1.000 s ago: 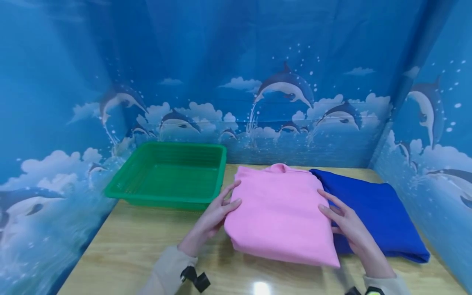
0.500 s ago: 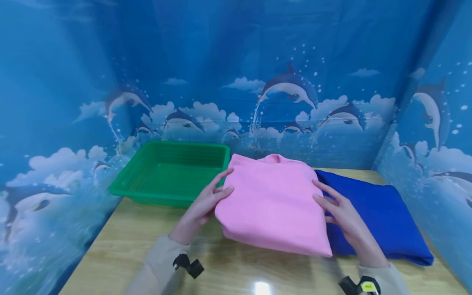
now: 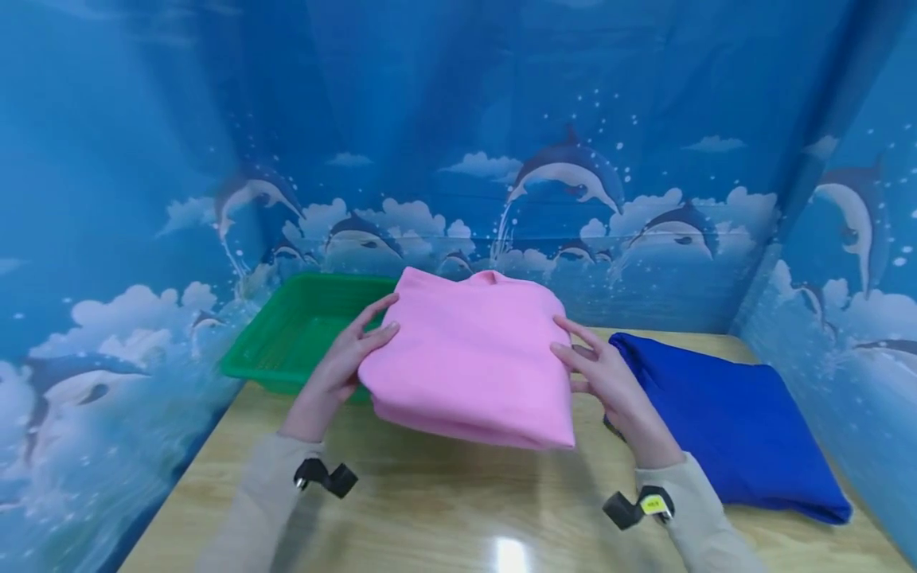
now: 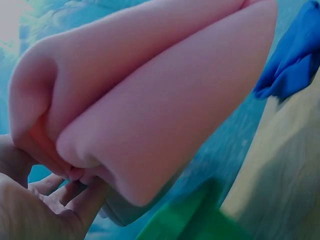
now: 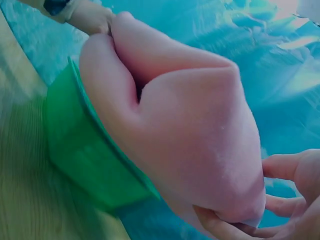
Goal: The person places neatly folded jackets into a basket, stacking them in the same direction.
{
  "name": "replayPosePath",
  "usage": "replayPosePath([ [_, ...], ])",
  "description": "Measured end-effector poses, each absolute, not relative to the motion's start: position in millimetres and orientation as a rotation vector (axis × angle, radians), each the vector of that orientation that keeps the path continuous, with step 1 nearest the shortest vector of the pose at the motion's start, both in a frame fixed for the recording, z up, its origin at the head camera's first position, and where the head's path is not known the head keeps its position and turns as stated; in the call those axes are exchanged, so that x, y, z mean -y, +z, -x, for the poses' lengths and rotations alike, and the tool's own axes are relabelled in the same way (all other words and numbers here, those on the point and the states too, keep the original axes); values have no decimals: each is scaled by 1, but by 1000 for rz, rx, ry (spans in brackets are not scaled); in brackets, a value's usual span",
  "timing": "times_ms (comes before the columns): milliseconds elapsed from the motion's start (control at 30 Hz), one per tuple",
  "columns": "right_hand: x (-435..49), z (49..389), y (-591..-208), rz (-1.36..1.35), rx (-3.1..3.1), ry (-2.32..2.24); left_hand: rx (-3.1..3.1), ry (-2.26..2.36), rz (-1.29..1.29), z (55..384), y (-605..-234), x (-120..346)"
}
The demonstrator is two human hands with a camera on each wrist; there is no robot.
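Observation:
A folded pink garment, its collar at the far edge, hangs above the table between my two hands. My left hand grips its left side, thumb on top and other fingers reaching underneath. On the opposite side my right hand pinches the edge the same way. Thick rolled layers of the pink garment fill the left wrist view. In the right wrist view, fingertips hold its near corner. Behind and left, a green plastic basket stands on the table, its right part hidden by the garment.
A folded blue garment lies on the right side of the wooden table. Blue curtains printed with dolphins and clouds enclose the back and both sides.
Both hands have lifted the pink garment and carried it left and slightly away, so it now overlaps the green basket in the head view. The blue garment stays put and is uncovered.

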State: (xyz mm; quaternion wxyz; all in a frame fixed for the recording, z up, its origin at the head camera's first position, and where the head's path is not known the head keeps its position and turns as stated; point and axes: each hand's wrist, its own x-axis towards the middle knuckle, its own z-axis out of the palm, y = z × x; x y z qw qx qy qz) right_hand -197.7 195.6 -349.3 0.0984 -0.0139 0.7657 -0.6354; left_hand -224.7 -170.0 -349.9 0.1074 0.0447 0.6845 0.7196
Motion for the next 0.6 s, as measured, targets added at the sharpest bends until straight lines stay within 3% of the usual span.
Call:
replayPosePath([
  [600,-63,251,-348,59,-1993,-2116,-1976,2192,47,260,-336,289],
])
